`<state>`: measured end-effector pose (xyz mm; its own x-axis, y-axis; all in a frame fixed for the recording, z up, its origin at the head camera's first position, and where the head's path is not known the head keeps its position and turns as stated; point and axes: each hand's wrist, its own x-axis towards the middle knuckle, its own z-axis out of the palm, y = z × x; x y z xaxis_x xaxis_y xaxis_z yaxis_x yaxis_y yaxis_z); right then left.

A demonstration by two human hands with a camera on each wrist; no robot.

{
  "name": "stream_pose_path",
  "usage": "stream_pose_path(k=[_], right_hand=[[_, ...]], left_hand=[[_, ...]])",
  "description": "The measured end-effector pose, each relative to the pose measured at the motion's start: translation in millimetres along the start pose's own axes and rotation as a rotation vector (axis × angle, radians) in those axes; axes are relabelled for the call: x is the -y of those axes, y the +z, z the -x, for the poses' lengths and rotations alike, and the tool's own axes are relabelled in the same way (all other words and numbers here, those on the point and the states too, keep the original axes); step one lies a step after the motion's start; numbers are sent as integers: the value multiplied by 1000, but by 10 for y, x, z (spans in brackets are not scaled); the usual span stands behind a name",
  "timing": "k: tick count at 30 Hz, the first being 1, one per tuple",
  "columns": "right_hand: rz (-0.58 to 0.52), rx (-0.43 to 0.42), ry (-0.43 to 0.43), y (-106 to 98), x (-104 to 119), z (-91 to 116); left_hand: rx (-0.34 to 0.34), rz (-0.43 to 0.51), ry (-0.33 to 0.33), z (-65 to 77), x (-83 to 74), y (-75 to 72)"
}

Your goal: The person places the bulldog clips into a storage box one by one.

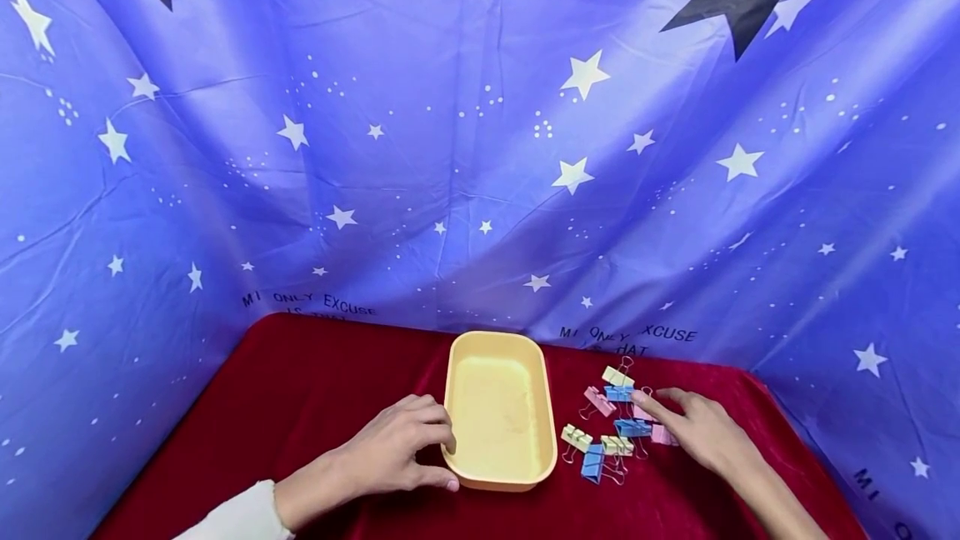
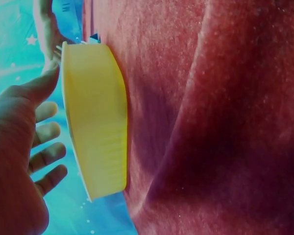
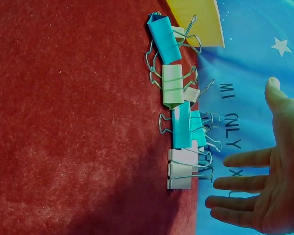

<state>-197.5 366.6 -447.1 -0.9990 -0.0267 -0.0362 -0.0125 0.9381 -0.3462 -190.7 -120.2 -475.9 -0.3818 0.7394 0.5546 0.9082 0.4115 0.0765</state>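
Observation:
A yellow rectangular tray (image 1: pixel 501 415) stands on the cloth, its bare inside facing up in the head view. My left hand (image 1: pixel 397 444) is at its left rim, fingers loosely bent; the left wrist view shows them spread beside the tray's wall (image 2: pixel 95 112), gripping nothing. To the tray's right lies a loose group of binder clips, among them a blue clip (image 1: pixel 592 464), a yellow clip (image 1: pixel 576 437) and a pink clip (image 1: pixel 597 401). Over the group's right side hovers my right hand (image 1: pixel 701 432), its fingers (image 3: pixel 245 183) extended and holding nothing. It partly hides some clips in the head view.
Dark red cloth (image 1: pixel 300 407) covers the table. A blue curtain (image 1: pixel 450 148) printed with stars rises behind it and along both sides.

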Motion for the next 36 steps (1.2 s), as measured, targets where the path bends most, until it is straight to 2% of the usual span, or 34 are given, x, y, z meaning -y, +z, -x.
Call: stream_pose_path(k=[10,22,31,36], right_hand=[[-38,36,12,24,-116,-51],[-63,-4,-58,70,-267,-121],[-119,-27,-65,103,-332,-125],[-170,-2,-41,90,-342,-109]], left_hand=[[26,-24,43,-47,-48,37],[44,-35,55,-81,-38,72],[64,13,35,-90,-34,60],[85,15,27,-91,-28,36]])
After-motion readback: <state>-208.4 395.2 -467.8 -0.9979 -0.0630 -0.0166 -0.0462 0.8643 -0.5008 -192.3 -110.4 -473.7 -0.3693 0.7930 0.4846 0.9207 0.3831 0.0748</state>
